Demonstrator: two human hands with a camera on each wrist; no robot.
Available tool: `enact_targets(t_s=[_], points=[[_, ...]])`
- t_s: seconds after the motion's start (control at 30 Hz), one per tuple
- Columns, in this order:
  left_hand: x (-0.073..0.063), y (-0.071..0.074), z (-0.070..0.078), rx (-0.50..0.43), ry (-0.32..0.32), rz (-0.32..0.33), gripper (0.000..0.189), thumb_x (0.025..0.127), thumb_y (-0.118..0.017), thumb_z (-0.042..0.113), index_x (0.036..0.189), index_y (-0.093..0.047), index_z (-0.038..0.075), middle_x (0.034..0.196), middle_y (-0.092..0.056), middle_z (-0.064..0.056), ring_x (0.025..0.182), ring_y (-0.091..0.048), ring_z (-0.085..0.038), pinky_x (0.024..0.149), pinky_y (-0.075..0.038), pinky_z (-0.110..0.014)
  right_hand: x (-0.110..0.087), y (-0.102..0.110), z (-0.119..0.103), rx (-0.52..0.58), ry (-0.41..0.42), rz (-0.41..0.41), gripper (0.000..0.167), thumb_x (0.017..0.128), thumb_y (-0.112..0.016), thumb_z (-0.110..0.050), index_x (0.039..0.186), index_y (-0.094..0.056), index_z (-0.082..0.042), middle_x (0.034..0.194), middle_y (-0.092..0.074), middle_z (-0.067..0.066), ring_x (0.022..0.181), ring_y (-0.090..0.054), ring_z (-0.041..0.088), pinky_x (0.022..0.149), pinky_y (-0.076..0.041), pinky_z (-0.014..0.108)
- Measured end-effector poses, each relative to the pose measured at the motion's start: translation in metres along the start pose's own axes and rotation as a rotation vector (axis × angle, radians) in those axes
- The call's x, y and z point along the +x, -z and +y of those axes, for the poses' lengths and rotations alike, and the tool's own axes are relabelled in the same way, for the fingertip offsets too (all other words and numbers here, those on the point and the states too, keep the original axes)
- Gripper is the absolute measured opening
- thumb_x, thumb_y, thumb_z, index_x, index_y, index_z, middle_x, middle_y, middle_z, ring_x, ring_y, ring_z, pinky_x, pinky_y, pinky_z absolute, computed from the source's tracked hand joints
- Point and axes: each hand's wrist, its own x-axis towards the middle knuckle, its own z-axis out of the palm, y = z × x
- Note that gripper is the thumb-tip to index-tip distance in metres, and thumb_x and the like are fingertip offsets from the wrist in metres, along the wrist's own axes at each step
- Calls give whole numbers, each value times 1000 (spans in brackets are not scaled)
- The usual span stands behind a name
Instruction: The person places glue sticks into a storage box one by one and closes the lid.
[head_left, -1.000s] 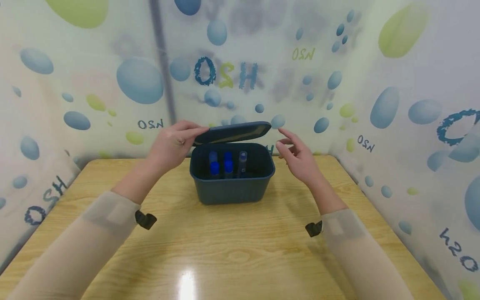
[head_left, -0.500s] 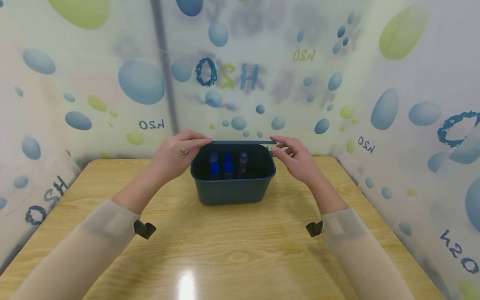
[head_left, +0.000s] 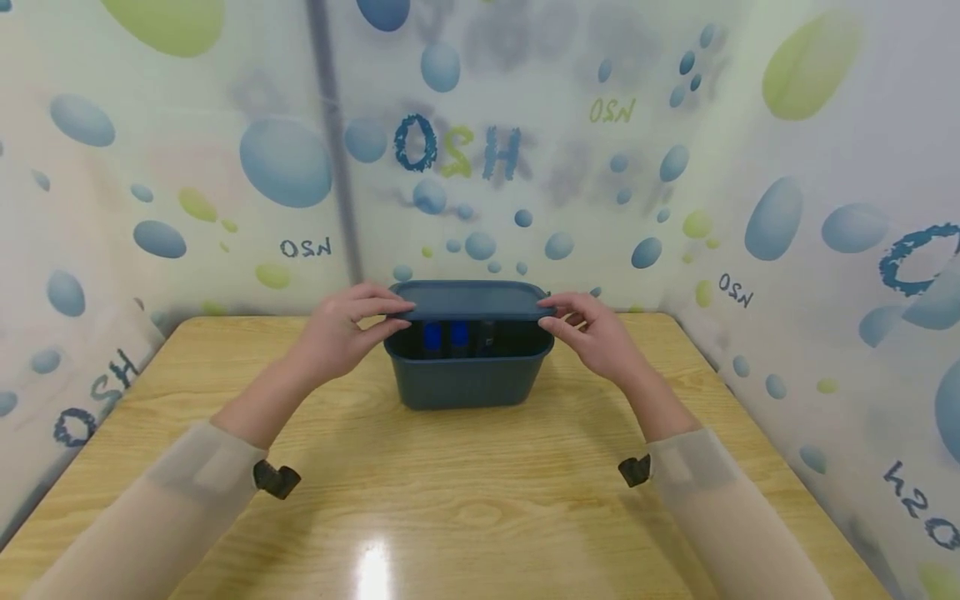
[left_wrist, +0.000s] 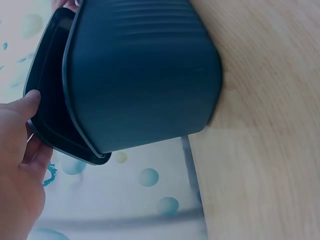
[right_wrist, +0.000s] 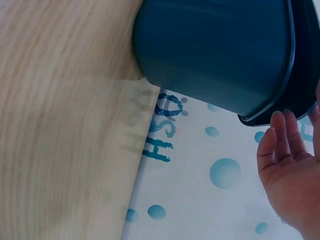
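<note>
A dark blue bin (head_left: 465, 385) stands toward the back of the table in the head view. Its matching lid (head_left: 472, 298) is tilted over the opening, back edge low and front edge raised. My left hand (head_left: 341, 333) pinches the lid's left end between thumb and fingers, also plain in the left wrist view. At the right end, my right hand (head_left: 596, 337) holds the lid with thumb below and fingers above. Under it, blue-capped tubes (head_left: 432, 336) and a clear-topped tube (head_left: 487, 335) show in part; the lid hides the others.
The bin rests on a light wooden table (head_left: 472, 500). Behind and at both sides hang white curtains (head_left: 525, 100) printed with blue and green drops. A small black wrist camera (head_left: 276, 479) sits on each sleeve.
The lid has come from a slant, held by the left hand alone, to level over the bin, its front edge tipping downward. My right hand has moved left and taken its right end.
</note>
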Motion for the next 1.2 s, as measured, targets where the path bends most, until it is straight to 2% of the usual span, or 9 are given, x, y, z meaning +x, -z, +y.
enact_targets(t_s=[0.07, 0.2, 0.37, 0.47, 0.63, 0.73, 0.87, 1.0, 1.2], points=[[-3, -1, 0, -9, 16, -17, 29, 89, -89, 0, 117, -87, 9, 112, -80, -7, 105, -76, -27, 77, -61, -25, -2, -1, 2, 4, -4, -6, 38, 112, -67, -38, 146, -68, -21, 130, -63, 11, 111, -66, 30, 97, -56, 50], [-10, -3, 0, -29, 31, -47, 31, 88, -90, 0, 117, -87, 8, 113, -79, -8, 105, -75, -28, 76, -63, -34, -6, -3, 5, 15, -16, -19, 38, 110, -69, -36, 144, -69, -20, 130, -62, 11, 113, -67, 30, 99, -56, 51], [-16, -5, 3, -55, 79, -94, 29, 88, -90, 2, 116, -87, 9, 115, -77, -8, 102, -73, -26, 73, -60, -30, -10, -4, 9, 24, -25, -55, 37, 109, -72, -35, 142, -70, -19, 138, -58, 12, 116, -64, 30, 101, -55, 51], [-20, -6, 4, -61, 87, -104, 29, 88, -91, 3, 116, -87, 9, 115, -76, -8, 104, -71, -27, 73, -60, -32, -12, -5, 11, 21, -16, -73, 36, 108, -73, -34, 141, -71, -19, 144, -55, 12, 116, -62, 30, 99, -53, 49], [-25, -11, 3, -75, 41, -88, 30, 85, -91, -1, 114, -88, 7, 113, -75, -10, 104, -71, -29, 73, -60, -30, -14, -6, 14, 33, -9, -77, 31, 107, -75, -29, 136, -73, -17, 148, -49, 14, 121, -54, 31, 95, -50, 44], [-27, -13, 3, -60, 14, -73, 31, 83, -92, -1, 113, -88, 7, 113, -75, -9, 104, -72, -29, 73, -60, -29, -14, -7, 14, 48, -4, -78, 29, 105, -77, -26, 132, -74, -16, 155, -46, 15, 129, -53, 33, 96, -51, 46], [-30, -14, 3, -40, -4, -56, 31, 83, -92, 0, 112, -88, 8, 112, -76, -8, 105, -73, -28, 73, -60, -29, -14, -8, 14, 98, 11, -102, 27, 104, -78, -22, 129, -73, -13, 170, -39, 15, 144, -52, 38, 107, -54, 56], [-33, -14, 3, -39, -25, -41, 31, 82, -92, -3, 111, -88, 7, 111, -76, -8, 105, -73, -29, 74, -61, -30, -14, -9, 16, 151, 24, -118, 26, 104, -78, -18, 128, -71, -11, 174, -36, 14, 157, -44, 41, 120, -47, 63], [-36, -16, 3, -59, -65, -22, 34, 78, -93, -7, 110, -88, 6, 109, -76, -8, 103, -72, -28, 81, -53, -13, -15, -9, 17, 156, 41, -127, 26, 102, -79, -14, 127, -72, -8, 174, -37, 16, 162, -37, 42, 127, -40, 63]])
